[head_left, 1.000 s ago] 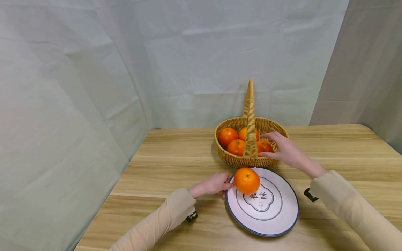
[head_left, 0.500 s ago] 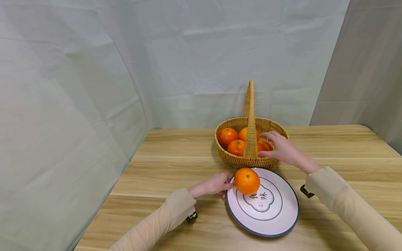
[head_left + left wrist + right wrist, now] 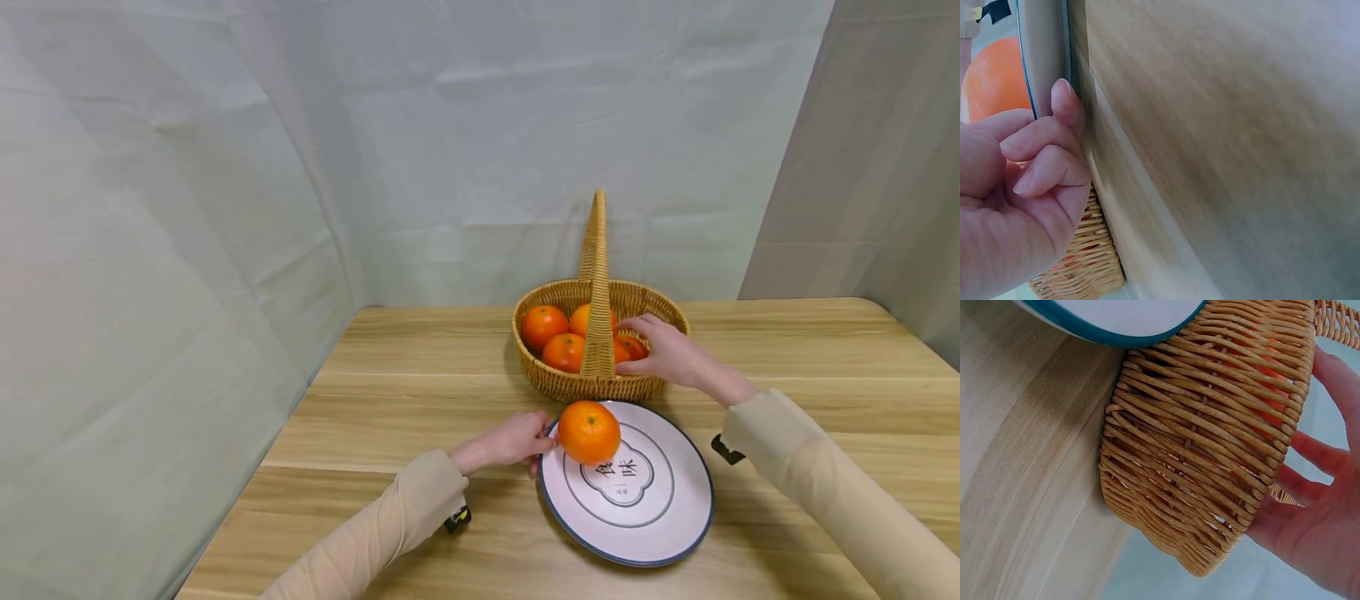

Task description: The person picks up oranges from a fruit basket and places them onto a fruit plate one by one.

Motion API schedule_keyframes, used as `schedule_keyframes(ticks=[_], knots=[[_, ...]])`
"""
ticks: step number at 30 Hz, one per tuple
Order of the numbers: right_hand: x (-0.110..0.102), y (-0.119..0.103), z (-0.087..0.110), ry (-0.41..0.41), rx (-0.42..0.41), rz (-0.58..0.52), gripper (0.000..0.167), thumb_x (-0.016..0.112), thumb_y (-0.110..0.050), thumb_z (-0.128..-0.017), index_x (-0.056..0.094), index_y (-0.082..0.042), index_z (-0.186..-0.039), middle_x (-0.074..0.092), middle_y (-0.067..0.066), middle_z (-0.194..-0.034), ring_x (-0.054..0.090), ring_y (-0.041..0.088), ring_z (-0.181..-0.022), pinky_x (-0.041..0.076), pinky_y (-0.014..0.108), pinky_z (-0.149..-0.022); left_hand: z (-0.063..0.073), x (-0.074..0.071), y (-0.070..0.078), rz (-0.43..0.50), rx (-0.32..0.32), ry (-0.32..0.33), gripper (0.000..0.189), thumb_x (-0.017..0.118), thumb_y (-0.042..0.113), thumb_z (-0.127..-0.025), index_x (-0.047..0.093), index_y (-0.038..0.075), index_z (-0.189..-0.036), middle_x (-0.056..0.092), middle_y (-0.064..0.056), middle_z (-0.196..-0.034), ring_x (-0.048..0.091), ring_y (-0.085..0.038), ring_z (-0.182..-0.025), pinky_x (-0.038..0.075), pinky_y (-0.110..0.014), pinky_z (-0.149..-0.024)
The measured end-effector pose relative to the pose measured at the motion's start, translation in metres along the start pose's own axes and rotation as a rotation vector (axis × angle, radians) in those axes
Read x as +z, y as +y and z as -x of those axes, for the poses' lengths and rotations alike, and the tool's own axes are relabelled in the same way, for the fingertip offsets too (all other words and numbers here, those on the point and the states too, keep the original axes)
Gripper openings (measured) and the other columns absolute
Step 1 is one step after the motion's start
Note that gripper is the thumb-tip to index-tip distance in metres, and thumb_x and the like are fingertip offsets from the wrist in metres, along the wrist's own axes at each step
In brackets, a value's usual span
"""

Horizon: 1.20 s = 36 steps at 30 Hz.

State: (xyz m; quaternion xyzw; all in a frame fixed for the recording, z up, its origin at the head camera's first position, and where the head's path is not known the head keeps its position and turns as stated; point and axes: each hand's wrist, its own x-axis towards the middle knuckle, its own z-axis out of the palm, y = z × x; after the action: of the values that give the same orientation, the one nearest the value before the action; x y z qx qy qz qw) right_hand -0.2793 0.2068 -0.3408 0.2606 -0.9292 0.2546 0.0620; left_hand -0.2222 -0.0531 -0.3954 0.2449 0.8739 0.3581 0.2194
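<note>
In the head view, my left hand (image 3: 517,439) pinches the left rim of a white, blue-edged plate (image 3: 667,517). The left wrist view shows the thumb over the rim, with curled fingers under and beside it. A large orange (image 3: 589,432) sits on the plate's far left part, just beyond that thumb. My right hand (image 3: 671,354) reaches over the right rim of a wicker basket (image 3: 558,384), thumb and fingers spread on two sides of an orange (image 3: 632,347) inside. In the right wrist view, the basket's woven wall (image 3: 1191,431) hides the fingertips.
Several more oranges (image 3: 544,327) lie in the basket, mostly left of its tall arched handle (image 3: 597,292). The basket stands directly behind the plate on a wooden table (image 3: 420,367). Pale cloth (image 3: 480,150) hangs behind and to the left.
My right hand has moved slightly left and deeper over the basket, closer around the orange there. The left hand, the plate and the orange on it stay put.
</note>
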Motion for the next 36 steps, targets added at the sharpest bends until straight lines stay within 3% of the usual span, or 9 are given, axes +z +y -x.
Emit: schedule_keyframes(ticks=[36], knots=[[0.0057, 0.0062, -0.007, -0.021, 0.005, 0.014, 0.05, 0.075, -0.023, -0.074, 0.056, 0.006, -0.11, 0.054, 0.019, -0.101, 0.048, 0.03, -0.085, 0.045, 0.041, -0.073, 0.0002, 0.0001, -0.0006, -0.011, 0.009, 0.003, 0.007, 0.055, 0.004, -0.09, 0.048, 0.002, -0.089, 0.05, -0.006, -0.059, 0.052, -0.013, -0.044, 0.042, -0.023, -0.041]])
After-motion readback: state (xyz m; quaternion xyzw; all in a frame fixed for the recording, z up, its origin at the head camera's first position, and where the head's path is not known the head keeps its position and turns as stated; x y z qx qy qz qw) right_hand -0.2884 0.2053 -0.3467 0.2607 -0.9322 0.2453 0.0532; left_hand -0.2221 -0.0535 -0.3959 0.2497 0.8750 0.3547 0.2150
